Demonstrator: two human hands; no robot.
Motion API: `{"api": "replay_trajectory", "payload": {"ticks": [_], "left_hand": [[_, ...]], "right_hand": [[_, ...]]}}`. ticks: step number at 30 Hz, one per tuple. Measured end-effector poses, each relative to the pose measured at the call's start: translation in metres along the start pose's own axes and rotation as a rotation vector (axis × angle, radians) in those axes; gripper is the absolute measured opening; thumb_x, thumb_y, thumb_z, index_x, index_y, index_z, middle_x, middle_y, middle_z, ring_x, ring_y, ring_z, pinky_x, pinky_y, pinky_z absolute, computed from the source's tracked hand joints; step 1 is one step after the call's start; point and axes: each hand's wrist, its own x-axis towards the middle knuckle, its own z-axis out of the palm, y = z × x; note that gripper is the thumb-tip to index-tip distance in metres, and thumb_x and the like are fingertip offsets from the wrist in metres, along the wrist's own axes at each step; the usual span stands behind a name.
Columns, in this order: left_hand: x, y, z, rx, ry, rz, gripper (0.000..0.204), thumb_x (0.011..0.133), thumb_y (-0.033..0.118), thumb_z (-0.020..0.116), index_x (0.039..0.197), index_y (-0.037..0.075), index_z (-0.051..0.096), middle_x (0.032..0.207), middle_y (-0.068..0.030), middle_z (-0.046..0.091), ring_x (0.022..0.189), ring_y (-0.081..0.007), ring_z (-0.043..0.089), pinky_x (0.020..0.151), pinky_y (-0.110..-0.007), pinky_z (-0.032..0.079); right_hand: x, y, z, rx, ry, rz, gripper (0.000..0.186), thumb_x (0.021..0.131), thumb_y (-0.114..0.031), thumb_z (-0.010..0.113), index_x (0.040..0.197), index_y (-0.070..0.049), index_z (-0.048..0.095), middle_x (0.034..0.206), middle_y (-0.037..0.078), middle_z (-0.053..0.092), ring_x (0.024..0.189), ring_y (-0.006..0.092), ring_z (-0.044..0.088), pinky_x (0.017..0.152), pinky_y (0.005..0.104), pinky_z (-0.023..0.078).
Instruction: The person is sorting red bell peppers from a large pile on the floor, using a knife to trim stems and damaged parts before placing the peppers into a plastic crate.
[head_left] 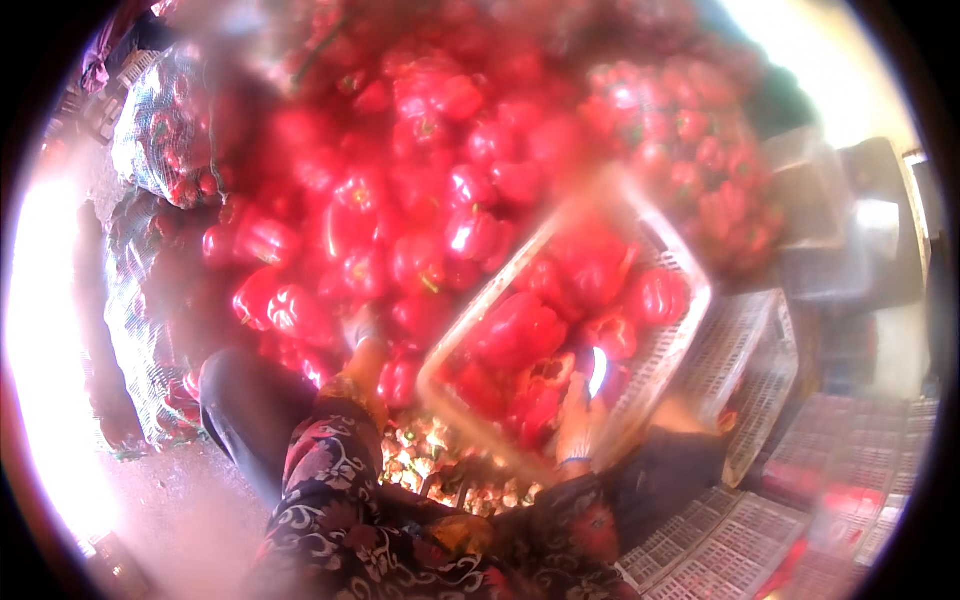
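Observation:
A large heap of red bell peppers [350,215] fills the ground in front of me. My left hand [362,328] reaches into its near edge, among the peppers. Its fingers are blurred and partly hidden, so I cannot tell whether they grip one. To the right, a pale plastic crate [500,260] stands tilted, with red peppers [518,330] inside, some with their tops cut open. At the crate's near side my right hand [575,425] is closed around a knife; the bright knife blade [598,372] points up over the peppers.
Cut-off pepper cores [425,450] lie between my legs. Mesh sacks of peppers [165,130] stand at the left. A heap of bagged peppers [690,130] is at the far right. More crates [765,350] and stacked crates [725,540] stand at my right. Haze blurs parts of the view.

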Motion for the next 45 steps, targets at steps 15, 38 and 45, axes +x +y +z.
{"api": "replay_trajectory", "payload": {"ticks": [15, 38, 45], "left_hand": [[-0.154, -0.034, -0.132, 0.088, 0.256, 0.928, 0.036, 0.090, 0.029, 0.071, 0.105, -0.004, 0.066, 0.093, -0.0122, 0.071, 0.080, -0.0222, 0.064, 0.070, -0.036, 0.052], [-0.214, 0.008, -0.143, -0.155, 0.082, 0.893, 0.113, 0.072, 0.063, 0.075, 0.156, 0.005, 0.027, 0.145, -0.0247, 0.045, 0.135, -0.0440, 0.041, 0.112, -0.051, 0.036], [-0.218, 0.022, -0.109, -0.100, 0.061, 0.804, 0.096, 0.074, 0.046, 0.078, 0.149, 0.007, 0.034, 0.138, -0.0253, 0.049, 0.128, -0.0425, 0.049, 0.104, -0.050, 0.045]], "right_hand": [[-0.071, -0.057, 0.044, 0.144, -0.563, -0.301, 0.026, 0.098, -0.021, 0.066, 0.118, -0.006, 0.071, 0.082, 0.000, 0.065, 0.065, 0.0065, 0.056, 0.057, 0.0247, 0.046], [-0.065, -0.027, 0.099, -0.032, -0.477, -0.579, 0.019, 0.092, -0.012, 0.060, 0.097, 0.005, 0.067, 0.077, 0.022, 0.066, 0.067, 0.0237, 0.061, 0.065, 0.0402, 0.048], [-0.058, -0.017, 0.100, 0.021, -0.287, -0.479, 0.026, 0.091, -0.017, 0.062, 0.084, 0.008, 0.064, 0.065, 0.021, 0.061, 0.062, 0.0239, 0.058, 0.060, 0.0404, 0.044]]}}
